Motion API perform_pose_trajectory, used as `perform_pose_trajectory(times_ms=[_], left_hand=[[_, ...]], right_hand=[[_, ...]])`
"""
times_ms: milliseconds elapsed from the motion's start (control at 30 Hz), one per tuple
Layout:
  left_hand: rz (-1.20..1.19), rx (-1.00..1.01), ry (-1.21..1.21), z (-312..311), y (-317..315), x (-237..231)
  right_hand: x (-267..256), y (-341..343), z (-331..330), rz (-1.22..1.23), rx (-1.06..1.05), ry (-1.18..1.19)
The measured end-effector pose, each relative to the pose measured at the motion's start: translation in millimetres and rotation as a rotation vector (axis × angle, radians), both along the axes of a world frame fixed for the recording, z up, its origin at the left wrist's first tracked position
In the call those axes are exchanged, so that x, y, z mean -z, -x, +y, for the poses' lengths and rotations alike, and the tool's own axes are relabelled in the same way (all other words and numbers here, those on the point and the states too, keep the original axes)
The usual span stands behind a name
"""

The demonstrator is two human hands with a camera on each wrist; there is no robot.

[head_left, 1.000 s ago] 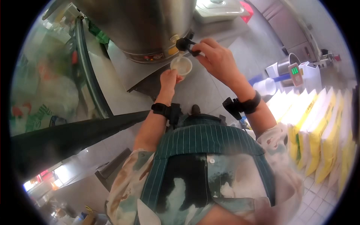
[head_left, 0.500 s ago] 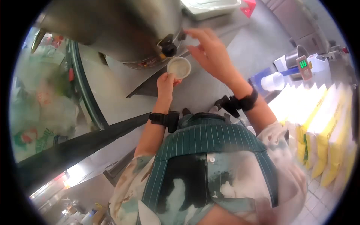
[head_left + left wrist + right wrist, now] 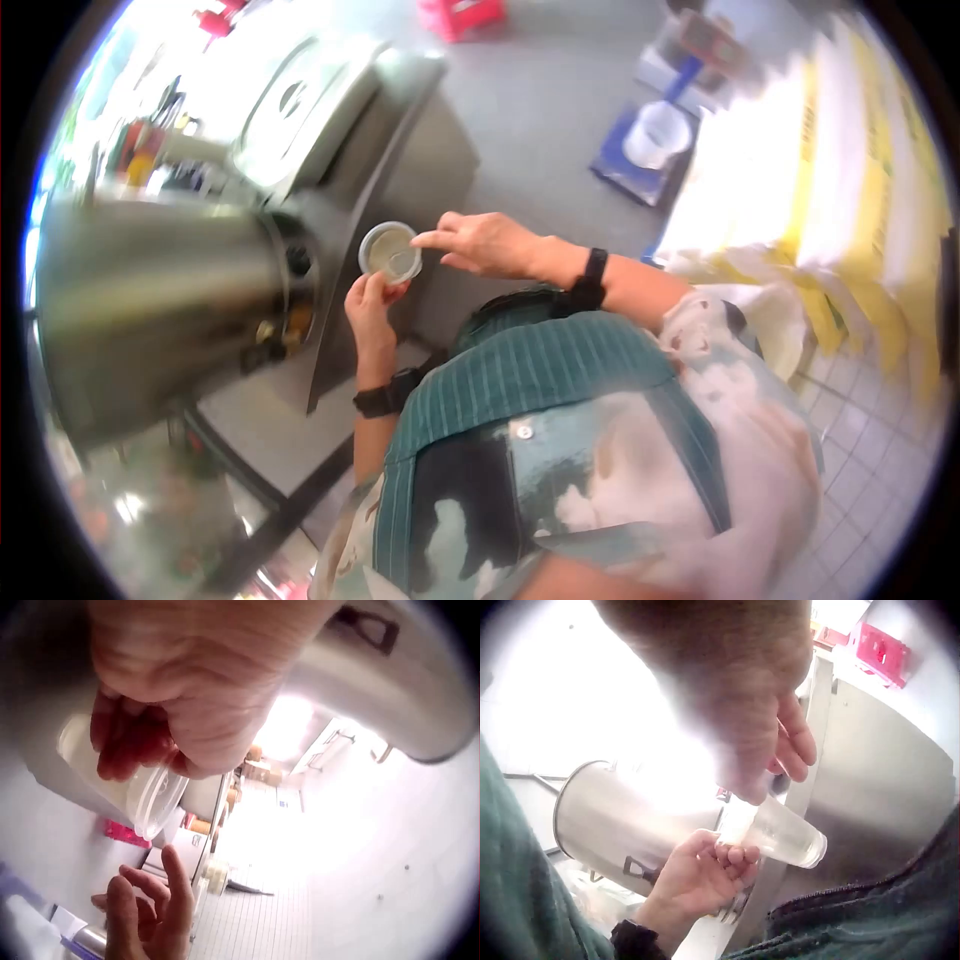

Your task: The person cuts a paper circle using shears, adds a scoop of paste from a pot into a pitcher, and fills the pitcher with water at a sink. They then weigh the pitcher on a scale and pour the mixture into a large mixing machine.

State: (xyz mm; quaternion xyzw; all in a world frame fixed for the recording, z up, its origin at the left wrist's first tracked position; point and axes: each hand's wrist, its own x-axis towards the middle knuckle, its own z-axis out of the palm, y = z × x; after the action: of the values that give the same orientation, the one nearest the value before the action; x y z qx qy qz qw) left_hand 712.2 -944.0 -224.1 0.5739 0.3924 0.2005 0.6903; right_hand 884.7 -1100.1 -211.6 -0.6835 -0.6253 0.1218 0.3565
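My left hand (image 3: pixel 370 308) grips a translucent plastic cup (image 3: pixel 378 246) near its rim, and a pale, cloudy liquid shows inside. Seen from the right wrist, the cup (image 3: pixel 791 838) tapers toward its base, with the left fingers curled round its upper part. Close beside the rim, my right hand (image 3: pixel 487 243) reaches over with its index finger extended. Between its loosely bent fingers in the left wrist view, the right hand (image 3: pixel 154 907) holds nothing. A big steel drum (image 3: pixel 160 310) with a tap (image 3: pixel 265 345) low on its side stands left of the cup.
The drum is on a steel counter (image 3: pixel 365 190), beside a lidded white container (image 3: pixel 300 110). A white jug (image 3: pixel 657 135) sits on a blue platform scale (image 3: pixel 615 160). White-and-yellow sacks (image 3: pixel 790 170) line the right side. A pink stool (image 3: pixel 462 15) stands farther off.
My right hand has let go of the drum's tap and come over beside the cup's rim. The left hand has carried the cup away from the tap, and the head view has turned right.
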Motion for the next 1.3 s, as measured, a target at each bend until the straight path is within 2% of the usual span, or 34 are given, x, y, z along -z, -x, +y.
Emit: perform_pose_trajectory(times_ms=[200,300,400,433,467,533,567,633,700,800,1000,1300], left_hand=[[-0.026,0.347,0.095,-39,-121,-7],[-0.040,0.536,0.140,-56,-179,6],[0.037,0.692,0.158,-78,-239,8],[0.079,0.773,0.172,-84,-259,9],[0.082,0.785,0.181,-89,-278,11],[0.182,0.990,0.148,-97,-315,17],[0.177,1.004,0.160,-97,-331,22],[0.231,1.055,0.122,-94,-360,33],[0.221,1.088,0.148,-76,-389,48],[0.272,0.989,0.146,-44,-422,55],[0.324,0.834,0.153,19,-473,57],[0.386,0.733,0.110,31,-483,45]], right_hand=[[18,-73,-59,-0.051,0.174,-0.047],[29,-100,-89,-0.052,0.301,-0.159],[34,-124,-118,0.076,0.548,-0.191],[34,-132,-127,0.077,0.559,-0.182],[34,-139,-137,0.054,0.665,-0.160],[39,-156,-152,-0.004,0.857,-0.150],[44,-165,-159,-0.009,0.870,-0.136],[51,-182,-174,-0.001,1.026,-0.097],[56,-202,-186,-0.011,1.110,-0.019],[62,-230,-200,-0.014,1.306,0.067],[92,-282,-231,0.035,1.516,0.197],[130,-336,-278,-0.023,1.467,0.404]])
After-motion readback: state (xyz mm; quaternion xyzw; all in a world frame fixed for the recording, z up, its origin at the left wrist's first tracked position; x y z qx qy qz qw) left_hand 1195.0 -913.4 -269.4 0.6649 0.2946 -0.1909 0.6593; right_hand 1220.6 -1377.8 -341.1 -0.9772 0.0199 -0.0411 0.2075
